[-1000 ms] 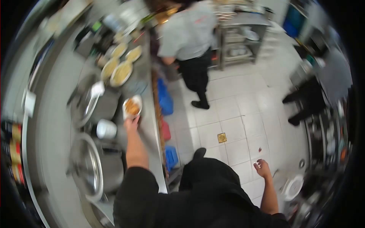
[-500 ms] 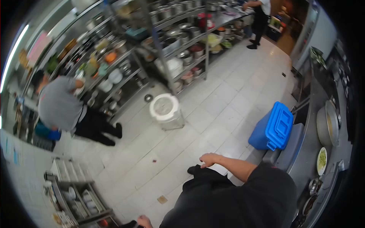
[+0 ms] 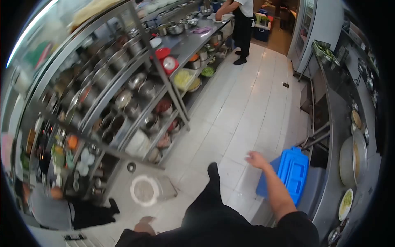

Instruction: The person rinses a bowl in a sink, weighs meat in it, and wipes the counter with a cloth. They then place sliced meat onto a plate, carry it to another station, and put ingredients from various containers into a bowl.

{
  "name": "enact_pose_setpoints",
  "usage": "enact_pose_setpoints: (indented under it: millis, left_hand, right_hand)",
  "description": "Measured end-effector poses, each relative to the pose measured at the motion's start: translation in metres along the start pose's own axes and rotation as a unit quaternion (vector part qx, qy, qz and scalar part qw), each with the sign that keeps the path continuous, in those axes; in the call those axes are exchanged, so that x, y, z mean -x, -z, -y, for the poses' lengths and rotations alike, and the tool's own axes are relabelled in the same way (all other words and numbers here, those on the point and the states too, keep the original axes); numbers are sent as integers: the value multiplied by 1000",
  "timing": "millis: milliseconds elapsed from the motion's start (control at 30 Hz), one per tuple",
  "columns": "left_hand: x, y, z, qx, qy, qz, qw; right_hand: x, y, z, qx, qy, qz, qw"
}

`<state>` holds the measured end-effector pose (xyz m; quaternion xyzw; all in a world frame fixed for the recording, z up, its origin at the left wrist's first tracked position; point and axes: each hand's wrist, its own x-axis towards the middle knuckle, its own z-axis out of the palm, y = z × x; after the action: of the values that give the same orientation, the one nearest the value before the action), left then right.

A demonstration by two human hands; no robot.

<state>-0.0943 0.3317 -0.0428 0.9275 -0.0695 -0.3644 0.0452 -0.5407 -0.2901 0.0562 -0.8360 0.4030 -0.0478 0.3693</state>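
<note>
My right hand (image 3: 256,159) hangs out in front of me over the tiled floor with nothing in it, its fingers loosely apart. Close beside that arm, on the right, stands a blue lidded bin (image 3: 293,175). Low on the left, my left hand (image 3: 146,225) is smeared by motion, and its fingers cannot be made out. A white round-topped tub (image 3: 145,190) on the floor is the thing nearest to it. One of my dark shoes (image 3: 213,171) is stretched forward on the tiles.
Metal shelves (image 3: 158,96) loaded with pots and bowls line the left. A steel counter (image 3: 329,136) on the right bears a large pot (image 3: 348,160) and a plate of chopped greens (image 3: 345,204). One person (image 3: 51,206) is at lower left; another (image 3: 242,31) works at the far counter.
I have stepped forward and my view has turned left. The shelves are nearer, and the tub and the person in grey sit lower in view. My right arm has swung forward beside the blue bin.
</note>
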Motion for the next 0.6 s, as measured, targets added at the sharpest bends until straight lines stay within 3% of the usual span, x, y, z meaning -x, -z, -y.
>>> enact_pose_setpoints:
  millis: [33,67,100,167,200,233,267,300,333,367,400,467,533,567,600]
  left_hand:
    - [-37,-12,-45,-79,-35,51,995]
    - [-78,-19,-111,-145,-121,73,979]
    - [-121,-33,-180,-203,-227,69,950]
    - [-178,-38,-358,-188,-387,-4,903]
    - [-174,-19,-473,-29,-347,-10,937]
    - [-141,24,-578,47,-366,50,928]
    - [-106,68,-685,122,-376,113,912]
    - [-55,108,-759,266,-497,63,824]
    - [-40,147,-823,191,-630,-26,752]
    - [-22,203,-881,123,-686,-18,717]
    - [-16,248,-934,130,-684,9,718]
    - [-62,324,-1025,151,-706,-64,689]
    - [-114,422,-1080,60,-622,-224,748]
    - [-168,460,-1100,90,-608,-238,752]
    - [-227,496,-1104,20,-600,-374,706]
  right_hand:
    - [0,23,-49,23,-75,-88,993]
    - [5,45,-102,96,-90,-156,979]
    - [26,63,-126,74,-176,-217,957]
    - [60,96,-171,191,-378,-32,905]
    - [84,95,-210,271,-329,28,904]
    - [110,73,-275,321,-333,62,884]
    - [100,95,-223,184,-445,117,869]
    - [88,102,-193,43,-542,127,830]
    - [80,71,-237,57,-529,244,811]
    - [57,70,-216,163,-405,208,875]
    - [35,68,-197,296,-281,153,900]
    - [-64,66,-182,188,-259,139,937]
    - [-187,73,-166,35,-220,124,967]
    - [-255,88,-159,-17,-176,113,978]
    - [-333,105,-155,-44,-125,99,986]
